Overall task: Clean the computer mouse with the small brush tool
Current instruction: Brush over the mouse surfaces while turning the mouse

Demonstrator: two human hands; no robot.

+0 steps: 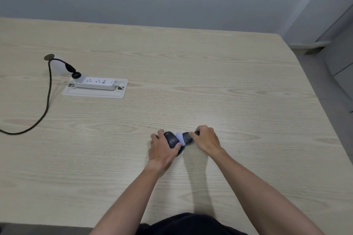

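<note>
Computer mouse (172,140), dark, rounded, matte; on pale wood-grain table (210,82), well to the right of and nearer than the white power strip (94,83)
Left hand (162,149) curled around mouse, fingers on its far side, thumb on its near side. Right hand (205,140) closed on dark handle of small brush (184,137); pale, soft, domed bristle head touching mouse's right side. Black cable (48,89) left of strip

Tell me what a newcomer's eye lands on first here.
First, the two hands meeting near the middle of the wooden table: the left hand steadies a dark computer mouse while the right hand presses a small brush, pale bristles first, against it. Next, far left, a white power strip with a black cable trailing off.
</note>
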